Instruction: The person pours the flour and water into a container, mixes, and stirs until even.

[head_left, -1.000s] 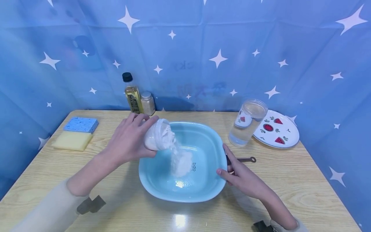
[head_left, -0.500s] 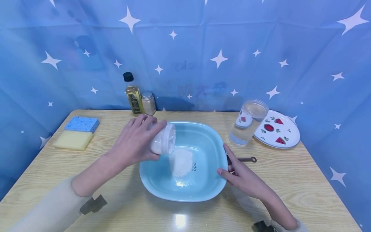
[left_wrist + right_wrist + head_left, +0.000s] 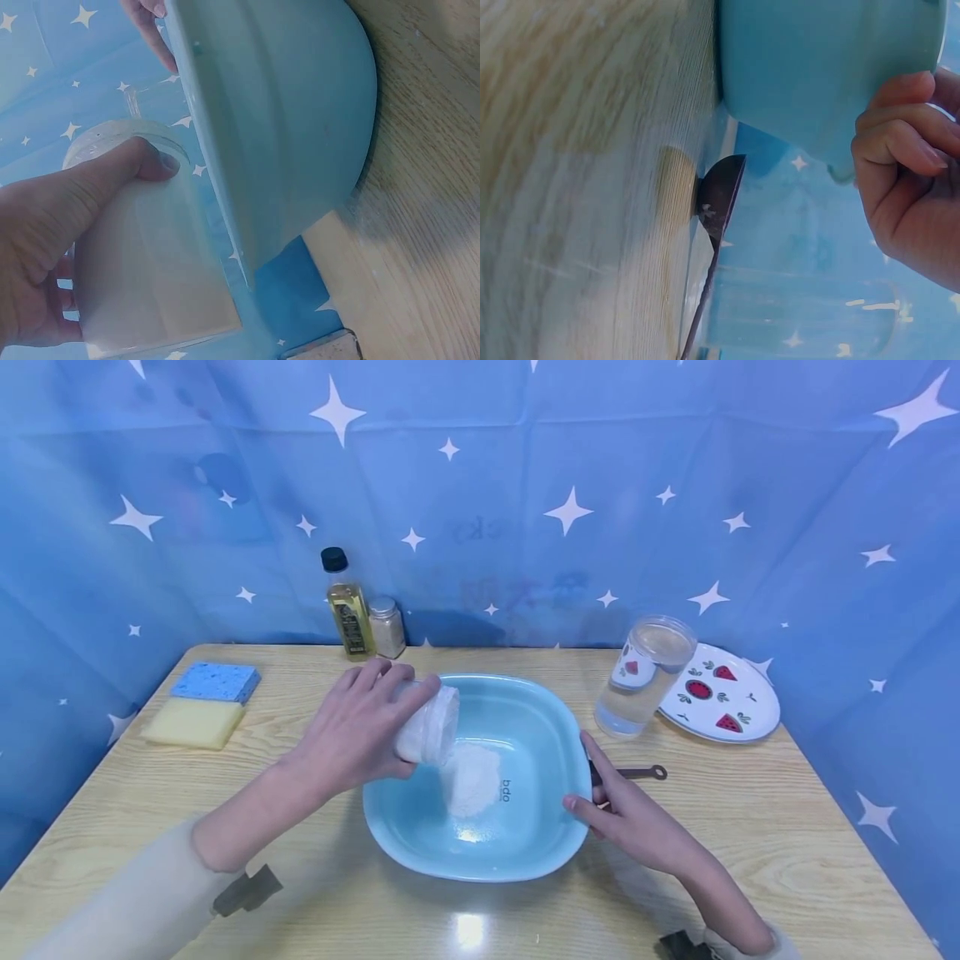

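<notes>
My left hand grips a clear jar tipped on its side, its mouth over the left part of a light blue basin. In the left wrist view the thumb lies along the jar near its rim. A heap of white powder lies on the basin's floor. My right hand holds the basin's right rim, thumb on the inside and fingers curled against the outer wall, as the right wrist view shows. A dark-handled spoon lies behind this hand on the table.
A tall glass of water and a watermelon-patterned plate stand at the back right. An oil bottle and a small jar are behind the basin. Blue and yellow sponges lie at the left.
Powder was streaming from the jar's mouth one second ago; no stream shows now. The left hand has moved the jar slightly right. The right hand keeps its hold on the basin.
</notes>
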Demonstrator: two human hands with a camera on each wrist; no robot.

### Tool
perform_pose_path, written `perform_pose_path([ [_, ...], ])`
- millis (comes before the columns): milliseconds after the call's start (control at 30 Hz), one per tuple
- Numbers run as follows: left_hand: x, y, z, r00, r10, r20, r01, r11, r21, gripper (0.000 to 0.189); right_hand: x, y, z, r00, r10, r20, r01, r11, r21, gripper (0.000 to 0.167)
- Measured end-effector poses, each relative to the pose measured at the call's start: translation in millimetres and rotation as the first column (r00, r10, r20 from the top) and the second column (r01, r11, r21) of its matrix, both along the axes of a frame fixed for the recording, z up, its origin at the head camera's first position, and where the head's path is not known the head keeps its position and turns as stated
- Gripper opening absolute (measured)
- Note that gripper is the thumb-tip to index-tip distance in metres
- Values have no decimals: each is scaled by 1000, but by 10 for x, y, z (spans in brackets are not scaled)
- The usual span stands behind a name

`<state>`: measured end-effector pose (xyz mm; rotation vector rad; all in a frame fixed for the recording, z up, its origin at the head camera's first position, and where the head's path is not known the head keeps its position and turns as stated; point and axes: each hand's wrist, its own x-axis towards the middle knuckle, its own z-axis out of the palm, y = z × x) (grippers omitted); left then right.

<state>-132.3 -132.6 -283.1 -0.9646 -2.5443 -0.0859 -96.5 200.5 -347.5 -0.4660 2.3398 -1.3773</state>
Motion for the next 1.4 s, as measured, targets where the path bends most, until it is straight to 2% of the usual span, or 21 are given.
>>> perform_pose_path([
  [500,-14,40,-37,998,-19,-58,15,998,-65,86,7,12,4,1000,20,-8,-20,999,-24,83],
  [600,-19,36,-40,999,-8,-42,6,999,-53,88,7,15,5,1000,16,-6,-16,1000,-15,82],
  [700,-15,14,-20,999,18,33,-18,1000,5,90,8,15,11,1000,21,-5,-21,1000,-20,82],
  [800,-20,-31,14,991,46,123,-60,992,110,92,10,12,16,1000,26,-5,-26,999,-34,82],
  [933,-32,-123,45,979,60,193,-112,955,274,94,13,8,16,1000,27,-13,-28,999,-37,83],
  [1033,-36,-209,57,963,57,263,-164,897,410,94,14,9,13,1000,23,-14,-23,999,-31,83],
  [1100,-28,-277,62,940,35,340,-218,828,517,91,15,11,12,1000,22,-14,-23,999,-29,83],
  [1200,14,-395,50,887,-12,462,-329,685,650,85,14,11,9,1000,20,-14,-20,999,-32,82],
  [1300,82,-519,7,833,-44,552,-445,540,714,77,12,9,5,1000,22,-18,-23,999,-39,82],
  [1367,117,-600,-43,814,-58,577,-491,461,739,73,11,8,2,999,26,-20,-27,999,-42,82],
  [1400,127,-643,-75,812,-76,579,-503,412,759,71,10,9,-1,999,29,-22,-30,999,-43,82],
])
